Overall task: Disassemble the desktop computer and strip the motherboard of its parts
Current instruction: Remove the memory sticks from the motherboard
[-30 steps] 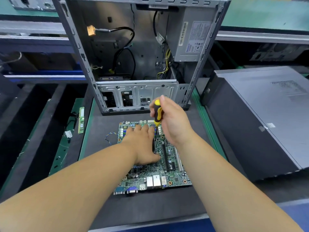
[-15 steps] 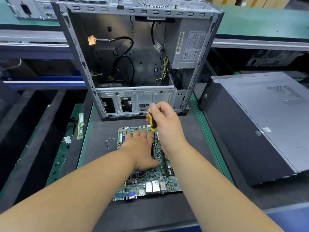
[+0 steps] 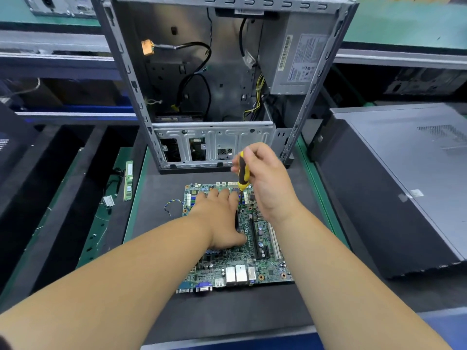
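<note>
A: Where does the motherboard (image 3: 262,263) lie?

B: Flat on the dark mat (image 3: 227,314), about midway between its left and right edges, component side up. The long axis runs from the near edge toward the far edge, and the row of rear ports, the blue connector among them, points at the near edge. The far end of the board stops just short of the open computer case (image 3: 214,72).

A: And the case itself?

B: It stands upright at the far edge of the mat, its open side toward the person, with the power supply (image 3: 295,61) in its upper right corner and loose cables hanging inside.

A: The hands?

B: The left hand (image 3: 219,221) lies palm down on the far left part of the board, fingers straight and pointing away, pressing on it. The right hand (image 3: 267,183) has its fingers curled round the yellow-and-black handle of a screwdriver (image 3: 243,173), which stands nearly upright; its shaft runs down beside the left hand's fingers to the board. The tip is hidden.

A: Anything else nearby?

B: A memory stick (image 3: 128,180) lies beyond the mat's left edge, long axis running away from the person. A closed grey computer case (image 3: 404,178) lies on its side past the right edge.
</note>
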